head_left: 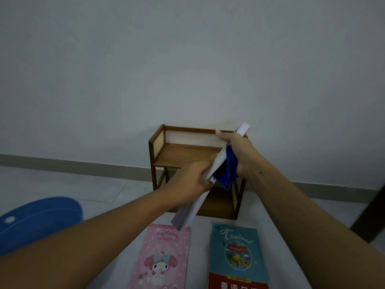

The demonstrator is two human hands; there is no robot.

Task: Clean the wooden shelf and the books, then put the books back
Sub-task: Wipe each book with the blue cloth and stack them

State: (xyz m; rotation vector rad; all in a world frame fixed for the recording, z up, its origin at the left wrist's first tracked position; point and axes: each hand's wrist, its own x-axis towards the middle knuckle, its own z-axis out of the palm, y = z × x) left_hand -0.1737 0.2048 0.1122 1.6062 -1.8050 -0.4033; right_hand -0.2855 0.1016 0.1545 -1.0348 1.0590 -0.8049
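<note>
A small wooden shelf (183,155) stands on the floor against the wall, its top tier bare. In front of it I hold a white book (193,207) edge-on and tilted. My left hand (193,180) grips the book near its middle. My right hand (239,151) holds a blue cloth (226,170) against the book's right side, thumb stretched over the upper end. A pink My Melody book (164,257) and a teal Thailand book (236,255) lie flat on a white surface near me.
A blue round plastic object (39,220) lies on the floor at the left. A dark upright edge (370,215) stands at the right. A grey skirting runs along the white wall (187,69) behind the shelf.
</note>
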